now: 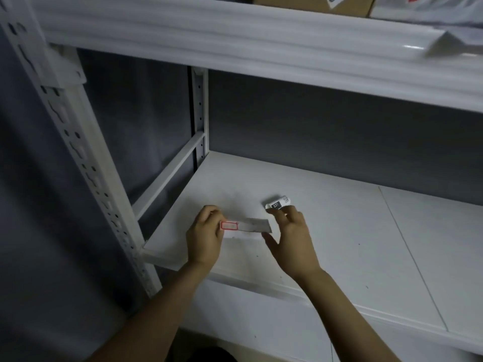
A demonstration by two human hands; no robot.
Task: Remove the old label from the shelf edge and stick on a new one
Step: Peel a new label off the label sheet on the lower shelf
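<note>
My left hand (205, 237) pinches one end of a white backing strip (252, 227) that carries a red-bordered label (229, 225) at its left end. My right hand (292, 240) is at the strip's right end, thumb under it. Between its raised fingertips it holds a small curled white label (277, 203) printed "031" in a dark box. Both hands hover over the white shelf board (352, 231), just behind its front edge (261, 282).
The upper shelf's white front beam (235, 48) runs overhead, with cardboard boxes (313, 3) and a loose white paper (444, 44) on it. A perforated white upright (78, 158) stands at the left, and a rear post (200, 113) is behind. A grey wall lies behind.
</note>
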